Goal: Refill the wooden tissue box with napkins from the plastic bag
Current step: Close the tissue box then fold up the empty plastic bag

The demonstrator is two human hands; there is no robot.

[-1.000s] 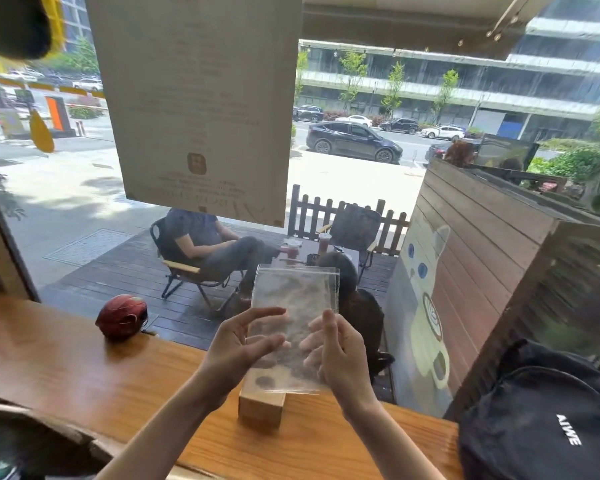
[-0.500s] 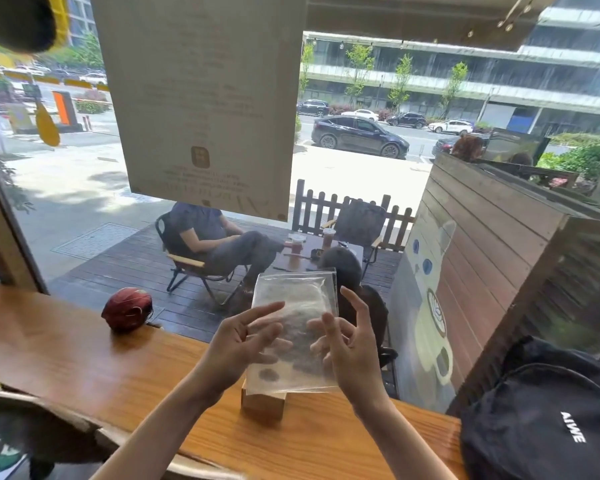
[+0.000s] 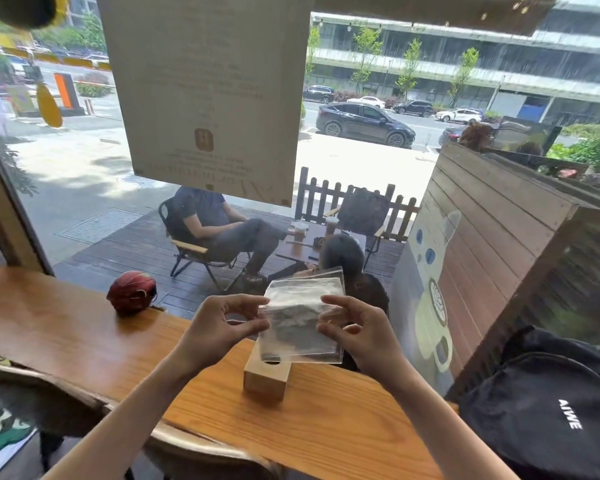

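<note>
Head view: the plastic bag (image 3: 300,320), clear, is held up above the wooden tissue box (image 3: 266,377), which stands on the counter (image 3: 66,337). Left hand (image 3: 219,329) fingers pinch the bag's left edge; right hand (image 3: 359,332) fingers pinch its right edge. A red ball (image 3: 132,292) and a black backpack (image 3: 548,407) lie well apart.

"AIWE" in white on black backpack (image 3: 551,407).

Two bare forearms, no sleeves, no watch or rings, left hand (image 3: 219,327), right hand (image 3: 361,332)
</note>
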